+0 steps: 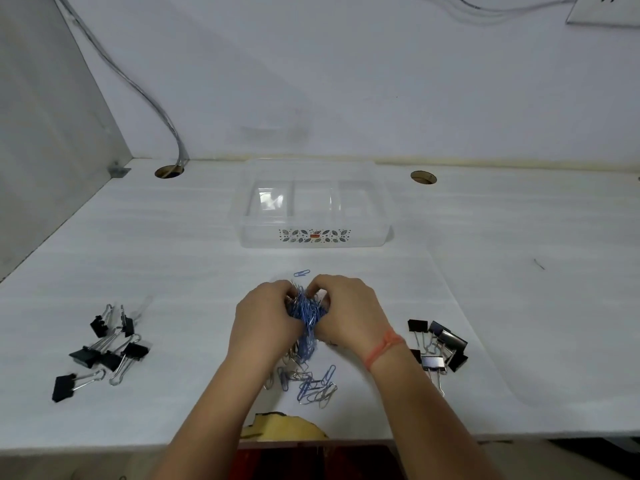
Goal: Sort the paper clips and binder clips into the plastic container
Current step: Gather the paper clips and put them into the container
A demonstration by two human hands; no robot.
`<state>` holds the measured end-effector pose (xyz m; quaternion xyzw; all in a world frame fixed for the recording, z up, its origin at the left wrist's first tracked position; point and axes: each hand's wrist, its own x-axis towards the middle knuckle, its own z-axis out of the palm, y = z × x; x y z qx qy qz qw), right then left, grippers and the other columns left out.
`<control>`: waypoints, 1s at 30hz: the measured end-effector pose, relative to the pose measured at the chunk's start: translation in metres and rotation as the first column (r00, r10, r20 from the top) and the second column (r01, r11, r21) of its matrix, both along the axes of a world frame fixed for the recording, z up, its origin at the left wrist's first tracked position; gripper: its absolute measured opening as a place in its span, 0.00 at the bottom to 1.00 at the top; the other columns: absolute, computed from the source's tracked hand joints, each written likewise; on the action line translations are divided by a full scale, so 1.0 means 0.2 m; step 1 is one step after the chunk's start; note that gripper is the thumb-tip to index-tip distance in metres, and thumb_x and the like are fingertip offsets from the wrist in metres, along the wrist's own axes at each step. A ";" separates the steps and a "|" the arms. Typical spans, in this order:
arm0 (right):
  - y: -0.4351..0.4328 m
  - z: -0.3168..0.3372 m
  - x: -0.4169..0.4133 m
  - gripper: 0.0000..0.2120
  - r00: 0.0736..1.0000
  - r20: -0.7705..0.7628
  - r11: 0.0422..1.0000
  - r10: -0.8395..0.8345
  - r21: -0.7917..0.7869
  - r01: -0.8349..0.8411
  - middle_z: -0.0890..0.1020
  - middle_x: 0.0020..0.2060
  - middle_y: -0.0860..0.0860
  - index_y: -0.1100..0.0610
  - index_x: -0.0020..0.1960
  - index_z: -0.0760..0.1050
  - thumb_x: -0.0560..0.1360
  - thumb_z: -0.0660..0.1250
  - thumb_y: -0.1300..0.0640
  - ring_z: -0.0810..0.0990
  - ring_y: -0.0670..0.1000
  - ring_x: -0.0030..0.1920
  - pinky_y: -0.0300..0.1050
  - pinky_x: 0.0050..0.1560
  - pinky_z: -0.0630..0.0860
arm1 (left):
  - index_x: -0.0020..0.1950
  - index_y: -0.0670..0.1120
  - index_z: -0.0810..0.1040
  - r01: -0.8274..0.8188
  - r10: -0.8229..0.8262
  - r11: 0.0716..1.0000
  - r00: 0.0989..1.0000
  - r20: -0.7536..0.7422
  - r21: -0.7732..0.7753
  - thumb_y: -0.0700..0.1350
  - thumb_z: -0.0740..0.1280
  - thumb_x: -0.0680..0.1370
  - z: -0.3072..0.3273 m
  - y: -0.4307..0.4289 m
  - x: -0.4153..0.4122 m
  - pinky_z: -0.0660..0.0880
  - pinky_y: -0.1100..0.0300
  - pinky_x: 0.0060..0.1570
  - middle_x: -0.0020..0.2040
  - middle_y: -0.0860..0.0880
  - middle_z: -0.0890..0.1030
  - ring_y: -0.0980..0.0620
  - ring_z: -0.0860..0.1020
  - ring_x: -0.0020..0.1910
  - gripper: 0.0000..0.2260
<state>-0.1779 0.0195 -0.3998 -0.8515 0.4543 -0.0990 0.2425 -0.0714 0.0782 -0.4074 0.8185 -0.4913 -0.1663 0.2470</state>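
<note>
two hands meet over the table [519, 271], near its front edge. left hand [266, 317] and right hand [349, 313] are curled toward each other, fingers bent inward, and together grip a bunch of paper clips [308, 313]. the bunch is mostly blue with some silver, pressed between both palms, and a strand of it hangs down between the wrists. a red band [384, 346] circles the right wrist.

loose clips [311, 382], blue and silver, lie on the table under and between the forearms. one blue clip [302, 273] lies alone just beyond the fingers.

binder clips lie in two groups, both well apart from the hands: a left group [104, 348] of black clips with silver handles, and a right group [440, 344] just beside the right forearm.

container [263, 237]: clear plastic, set beyond the hands toward the wall, with a leaf pattern on its front wall and dividers inside forming compartments.

two holes are cut in the table by the wall, a left hole [169, 171] and a right hole [423, 177]. a cable [138, 88] runs down the wall into the left hole. a socket [602, 8] sits at the upper right. a yellow object [287, 426] shows at the table's front edge.
</note>
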 end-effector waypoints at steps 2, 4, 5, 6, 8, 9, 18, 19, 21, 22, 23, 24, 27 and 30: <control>0.00 0.04 -0.01 0.21 0.999 0.033 0.999 -0.018 -0.027 0.019 0.82 0.51 0.51 0.51 0.57 0.78 0.65 0.71 0.63 0.78 0.53 0.54 0.37 0.47 0.68 | 0.48 0.51 0.79 -0.039 0.035 0.996 0.998 -0.054 -0.078 0.37 0.69 0.66 0.03 0.00 0.00 0.64 0.67 0.31 0.42 0.53 0.80 0.51 0.77 0.40 0.13; -0.01 0.07 -0.01 0.21 0.997 0.068 0.997 -0.027 -0.071 0.032 0.82 0.53 0.51 0.51 0.58 0.78 0.67 0.70 0.63 0.78 0.52 0.55 0.40 0.52 0.71 | 0.46 0.51 0.79 -0.066 0.060 0.987 0.997 -0.052 -0.146 0.36 0.69 0.66 0.07 -0.01 -0.01 0.63 0.70 0.30 0.39 0.55 0.78 0.51 0.77 0.39 0.13; -0.01 0.09 -0.01 0.20 0.996 0.084 0.995 -0.031 -0.093 0.039 0.83 0.53 0.51 0.51 0.59 0.79 0.67 0.70 0.62 0.79 0.52 0.55 0.41 0.53 0.72 | 0.46 0.51 0.79 -0.075 0.068 0.983 0.997 -0.044 -0.168 0.36 0.69 0.66 0.08 -0.02 -0.01 0.63 0.71 0.30 0.38 0.55 0.77 0.51 0.77 0.38 0.13; -0.02 0.10 0.00 0.20 0.995 0.092 0.993 -0.035 -0.110 0.045 0.83 0.53 0.51 0.51 0.59 0.79 0.67 0.70 0.61 0.79 0.52 0.54 0.42 0.54 0.73 | 0.45 0.50 0.80 -0.080 0.075 0.980 0.996 -0.038 -0.181 0.36 0.68 0.66 0.09 -0.03 -0.01 0.63 0.71 0.30 0.38 0.55 0.77 0.51 0.77 0.38 0.12; -0.02 0.10 0.00 0.19 0.996 0.083 0.993 -0.037 -0.111 0.046 0.84 0.53 0.51 0.51 0.58 0.80 0.68 0.70 0.61 0.80 0.53 0.54 0.42 0.54 0.74 | 0.45 0.50 0.80 -0.084 0.080 0.979 0.996 -0.029 -0.185 0.36 0.68 0.66 0.09 -0.03 -0.01 0.62 0.70 0.29 0.37 0.54 0.79 0.51 0.77 0.38 0.11; -0.01 0.09 0.01 0.19 0.997 0.069 0.994 -0.035 -0.099 0.042 0.84 0.53 0.52 0.51 0.58 0.80 0.68 0.70 0.61 0.80 0.53 0.54 0.43 0.55 0.75 | 0.45 0.50 0.81 -0.083 0.079 0.982 0.996 -0.028 -0.172 0.37 0.68 0.67 0.07 -0.03 -0.02 0.62 0.70 0.29 0.38 0.54 0.79 0.52 0.77 0.38 0.11; -0.05 0.14 0.01 0.18 0.992 0.116 0.996 -0.059 -0.066 0.067 0.85 0.51 0.50 0.50 0.56 0.82 0.67 0.71 0.61 0.82 0.50 0.51 0.39 0.52 0.76 | 0.43 0.49 0.83 -0.100 0.080 0.978 0.990 -0.114 -0.184 0.37 0.69 0.66 0.12 -0.06 0.00 0.69 0.66 0.31 0.38 0.54 0.82 0.53 0.79 0.37 0.10; -0.07 0.17 0.01 0.18 0.990 0.130 0.996 -0.054 -0.068 0.063 0.85 0.50 0.50 0.49 0.55 0.82 0.67 0.71 0.62 0.82 0.50 0.49 0.39 0.51 0.76 | 0.43 0.49 0.83 -0.096 0.074 0.976 0.990 -0.119 -0.194 0.37 0.69 0.66 0.15 -0.07 0.01 0.71 0.64 0.32 0.38 0.53 0.83 0.53 0.80 0.36 0.10; -0.12 0.27 0.02 0.17 0.984 0.173 0.995 -0.041 -0.085 0.056 0.85 0.49 0.50 0.50 0.53 0.83 0.66 0.71 0.61 0.82 0.49 0.47 0.39 0.50 0.77 | 0.42 0.49 0.82 -0.085 0.056 0.968 0.990 -0.127 -0.234 0.38 0.70 0.66 0.24 -0.13 0.04 0.72 0.62 0.31 0.38 0.52 0.83 0.52 0.81 0.35 0.08; -0.14 0.31 0.02 0.16 0.983 0.182 0.995 -0.036 -0.088 0.052 0.85 0.49 0.50 0.50 0.53 0.83 0.66 0.72 0.61 0.82 0.49 0.47 0.39 0.50 0.78 | 0.41 0.48 0.82 -0.076 0.047 0.968 0.991 -0.127 -0.237 0.38 0.70 0.66 0.28 -0.14 0.04 0.71 0.63 0.30 0.37 0.52 0.83 0.53 0.81 0.35 0.08; -0.17 0.36 0.03 0.16 0.981 0.190 0.993 -0.034 -0.101 0.054 0.85 0.49 0.50 0.50 0.53 0.83 0.66 0.72 0.60 0.82 0.49 0.47 0.39 0.50 0.77 | 0.41 0.48 0.82 -0.072 0.040 0.964 0.991 -0.130 -0.255 0.38 0.70 0.66 0.33 -0.18 0.05 0.70 0.64 0.29 0.37 0.52 0.83 0.54 0.80 0.35 0.07; -0.21 0.41 0.05 0.17 0.979 0.200 0.991 -0.035 -0.116 0.059 0.85 0.49 0.50 0.50 0.54 0.83 0.66 0.73 0.60 0.82 0.49 0.47 0.38 0.48 0.76 | 0.41 0.48 0.82 -0.071 0.035 0.960 0.990 -0.136 -0.272 0.38 0.71 0.66 0.39 -0.22 0.08 0.70 0.64 0.28 0.37 0.52 0.82 0.54 0.80 0.35 0.07; -0.36 0.55 0.12 0.18 0.973 0.226 0.986 -0.041 -0.148 0.076 0.85 0.49 0.51 0.50 0.54 0.83 0.65 0.74 0.60 0.82 0.50 0.48 0.35 0.45 0.72 | 0.39 0.45 0.82 -0.072 0.024 0.947 0.988 -0.155 -0.313 0.37 0.71 0.65 0.54 -0.37 0.15 0.78 0.56 0.34 0.36 0.48 0.83 0.49 0.82 0.36 0.06; -0.53 0.65 0.22 0.17 0.977 0.206 0.983 -0.045 -0.164 0.080 0.85 0.49 0.53 0.52 0.53 0.83 0.65 0.74 0.62 0.82 0.52 0.47 0.36 0.42 0.70 | 0.36 0.41 0.81 -0.103 0.025 0.928 0.976 -0.216 -0.359 0.38 0.72 0.61 0.61 -0.54 0.23 0.81 0.47 0.40 0.34 0.42 0.84 0.42 0.83 0.36 0.06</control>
